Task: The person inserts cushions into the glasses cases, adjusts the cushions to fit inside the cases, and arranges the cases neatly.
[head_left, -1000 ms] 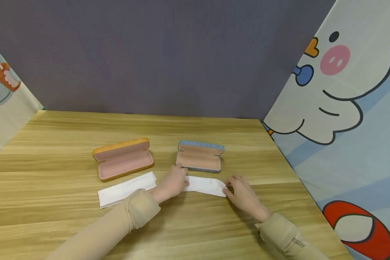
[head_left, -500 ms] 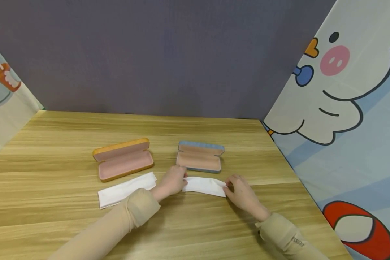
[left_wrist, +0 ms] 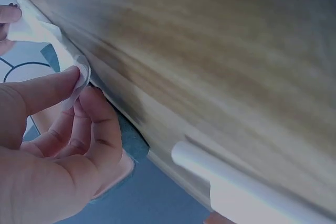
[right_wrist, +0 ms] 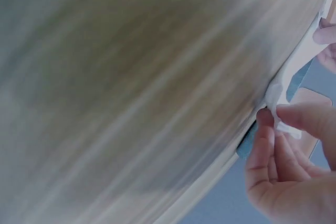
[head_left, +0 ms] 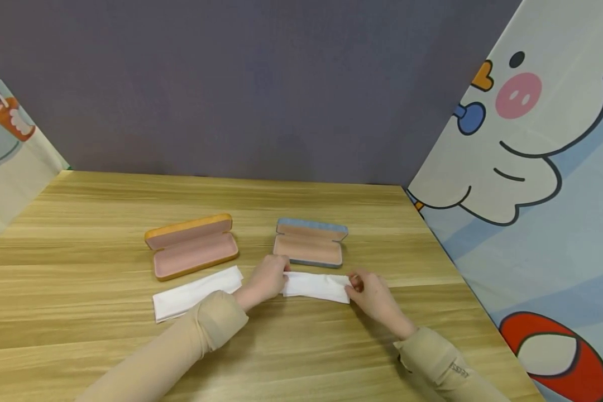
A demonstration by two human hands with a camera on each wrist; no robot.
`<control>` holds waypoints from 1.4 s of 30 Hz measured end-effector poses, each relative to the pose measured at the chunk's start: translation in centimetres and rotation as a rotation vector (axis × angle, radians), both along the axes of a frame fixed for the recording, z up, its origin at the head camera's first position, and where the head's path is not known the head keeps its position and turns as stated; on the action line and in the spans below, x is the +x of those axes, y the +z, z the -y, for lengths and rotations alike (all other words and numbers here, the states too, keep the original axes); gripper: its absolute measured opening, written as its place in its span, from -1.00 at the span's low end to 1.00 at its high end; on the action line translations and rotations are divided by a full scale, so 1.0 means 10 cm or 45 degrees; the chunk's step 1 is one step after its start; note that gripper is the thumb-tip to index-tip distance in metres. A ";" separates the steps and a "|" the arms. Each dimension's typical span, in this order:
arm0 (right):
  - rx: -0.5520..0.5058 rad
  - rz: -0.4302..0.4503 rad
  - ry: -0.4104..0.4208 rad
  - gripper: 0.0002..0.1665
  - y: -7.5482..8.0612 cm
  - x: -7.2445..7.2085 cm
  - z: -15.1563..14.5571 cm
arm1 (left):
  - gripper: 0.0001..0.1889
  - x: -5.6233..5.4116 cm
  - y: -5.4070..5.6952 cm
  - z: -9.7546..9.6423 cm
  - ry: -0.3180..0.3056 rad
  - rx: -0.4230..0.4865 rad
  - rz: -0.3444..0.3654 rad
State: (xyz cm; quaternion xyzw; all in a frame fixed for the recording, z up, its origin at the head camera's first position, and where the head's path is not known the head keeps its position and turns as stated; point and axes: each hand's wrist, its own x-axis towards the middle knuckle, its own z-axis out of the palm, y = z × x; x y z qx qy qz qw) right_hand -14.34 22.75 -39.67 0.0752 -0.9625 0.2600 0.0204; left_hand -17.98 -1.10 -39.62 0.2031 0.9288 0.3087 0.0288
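Note:
A folded white cloth (head_left: pixel 315 286) stretches between both hands, just in front of the blue glasses case (head_left: pixel 309 249). My left hand (head_left: pixel 267 279) pinches its left end; in the left wrist view, thumb and forefinger (left_wrist: pixel 100 111) close on the cloth's edge. The right end is pinched by my right hand (head_left: pixel 374 296), and the right wrist view shows cloth (right_wrist: pixel 275 98) between thumb and fingertips. A second folded white cloth (head_left: pixel 193 293) lies to the left, partly behind the left sleeve in the head view.
An orange glasses case (head_left: pixel 196 257) with a pink lining stands with its lid up behind the second cloth. The blue case's lid is up too. A dark grey panel (head_left: pixel 241 95) rises at the table's back edge; a cartoon-printed sheet (head_left: pixel 532 184) hangs at the right.
Both hands keep hold of the cloth's ends. The left hand has shifted slightly left since a second ago, and the cloth looks a bit straighter at its right end.

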 end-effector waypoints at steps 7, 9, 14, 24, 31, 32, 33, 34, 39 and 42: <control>-0.022 -0.044 0.011 -0.84 0.00 -0.04 -0.02 | -0.93 -0.07 0.10 0.02 0.036 0.030 -0.019; -0.052 -0.038 0.020 -0.87 0.03 -0.07 -0.02 | -0.93 -0.10 0.13 0.02 0.045 0.045 -0.025; -0.121 -0.034 0.033 -0.83 0.10 -0.16 -0.01 | -0.94 -0.18 0.18 0.04 0.076 0.065 -0.011; -0.156 -0.052 0.022 -0.76 0.18 -0.42 0.06 | -0.90 -0.38 0.24 0.10 0.148 0.074 0.051; -0.175 -0.041 -0.041 -0.78 0.18 -0.57 0.09 | -0.89 -0.48 0.27 0.11 0.207 0.043 0.013; -0.180 -0.037 -0.045 -0.79 0.18 -0.59 0.10 | -0.89 -0.49 0.27 0.10 0.223 0.046 0.012; -0.182 -0.036 -0.049 -0.79 0.18 -0.60 0.10 | -0.90 -0.49 0.26 0.09 0.239 0.053 0.005; -0.184 -0.030 -0.052 -0.78 0.17 -0.61 0.10 | -0.90 -0.49 0.25 0.09 0.259 0.060 -0.004; -0.167 -0.046 -0.054 -0.79 0.14 -0.66 0.11 | -0.77 -0.50 0.19 0.05 0.348 0.116 -0.041; -0.143 -0.055 -0.056 -0.80 0.11 -0.67 0.11 | -0.63 -0.51 0.16 0.04 0.380 0.138 -0.053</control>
